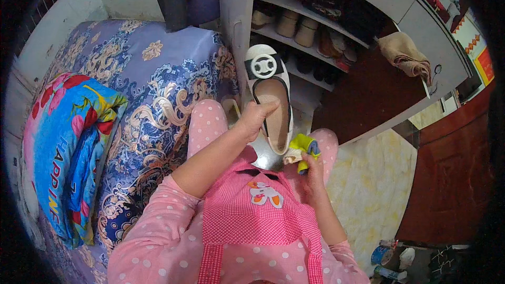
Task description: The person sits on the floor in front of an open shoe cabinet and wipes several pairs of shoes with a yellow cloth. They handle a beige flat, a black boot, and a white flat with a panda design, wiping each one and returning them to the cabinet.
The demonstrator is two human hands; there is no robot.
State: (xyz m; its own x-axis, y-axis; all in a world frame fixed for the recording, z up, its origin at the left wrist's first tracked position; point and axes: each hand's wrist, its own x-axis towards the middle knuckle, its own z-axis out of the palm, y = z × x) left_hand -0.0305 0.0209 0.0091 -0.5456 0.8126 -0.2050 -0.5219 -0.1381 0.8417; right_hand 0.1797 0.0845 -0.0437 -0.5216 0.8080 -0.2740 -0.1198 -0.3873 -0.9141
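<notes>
A cream flat shoe (269,94) with black trim and a round white ornament on its toe is held up in front of me. My left hand (255,120) grips it by the side, thumb over the inner edge, toe pointing away. Lower and to the right, my right hand (314,171) is closed around a bunched yellow-green and grey cloth (304,150), with a cream piece sticking out beside the shoe's heel. Under the shoe, between my knees, part of a shiny metal surface (267,153) shows; most of it is hidden.
Ahead stands an open cabinet with shoes (295,30) on its shelves and its white door (235,16) swung out. A folded brown towel (405,57) hangs over the cabinet edge. A bed (158,81) with a folded colourful quilt (71,152) is at left, a reddish-brown door (447,173) at right.
</notes>
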